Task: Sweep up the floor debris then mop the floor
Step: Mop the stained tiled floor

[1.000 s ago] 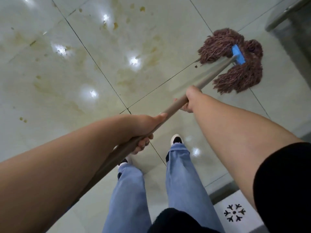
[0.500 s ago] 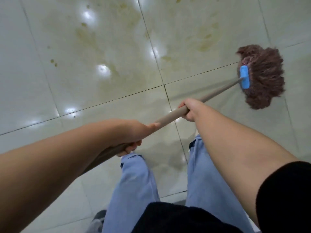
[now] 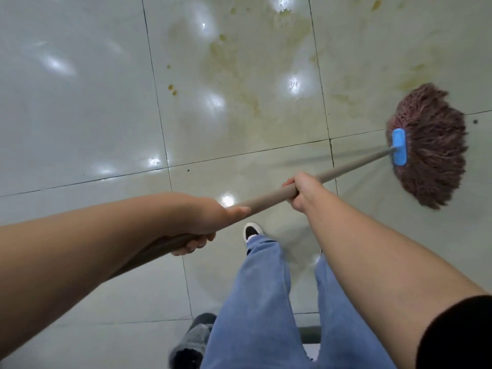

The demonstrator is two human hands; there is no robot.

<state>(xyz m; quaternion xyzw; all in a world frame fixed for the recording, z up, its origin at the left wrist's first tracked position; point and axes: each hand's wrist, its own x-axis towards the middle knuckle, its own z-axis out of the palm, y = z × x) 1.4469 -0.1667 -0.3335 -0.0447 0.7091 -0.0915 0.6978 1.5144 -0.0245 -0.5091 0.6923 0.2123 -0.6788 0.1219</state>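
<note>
Mop head point(image 3: 431, 147) flat on tile at right edge, beside yellowish stains point(image 3: 239, 75) spreading toward upper centre. Handle point(image 3: 266, 199) clamped by right hand point(image 3: 300, 194) forward, left hand point(image 3: 210, 222) behind. Best pressed down, dragged across stains in overlapping strokes.

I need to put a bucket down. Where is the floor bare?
Bare, unstained pale floor tiles lie left of the yellowish stain patch. It is crowded at right by the reddish-brown string mop head, and below by the feet and a grey fuzzy thing.
</note>
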